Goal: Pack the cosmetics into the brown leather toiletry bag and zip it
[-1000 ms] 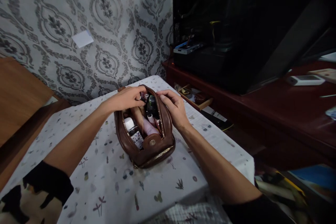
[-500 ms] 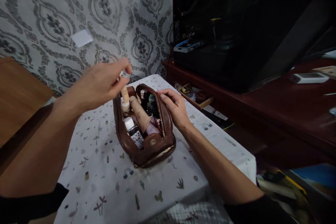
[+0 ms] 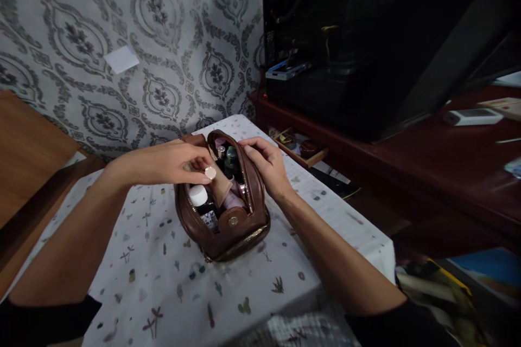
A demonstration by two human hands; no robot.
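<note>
A brown leather cosmetic bag (image 3: 211,241) stands unzipped on the cloth-covered table. My left hand (image 3: 175,162) is over its left side, with thumb and fingers closed on a small cosmetic bottle whose round pale cap (image 3: 210,172) faces up; the bottle's body is mostly hidden. My right hand (image 3: 268,165) grips the bag's right rim, thumb inside and fingers over the edge. Inside lie a beige tube (image 3: 222,188), a white-capped bottle (image 3: 198,196), a dark green-topped bottle (image 3: 232,157) and a lilac item (image 3: 234,201).
A patterned white cloth (image 3: 163,276) covers the table. To the right, a dark red cabinet (image 3: 366,173) carries a large black screen (image 3: 345,54), and its small drawer (image 3: 311,158) is pulled out. A wooden panel (image 3: 36,146) stands at the left, and patterned wallpaper is behind.
My left hand has come down into the bag from above its far left side, turning the small bottle so its cap faces up. The right hand keeps its hold on the rim.
</note>
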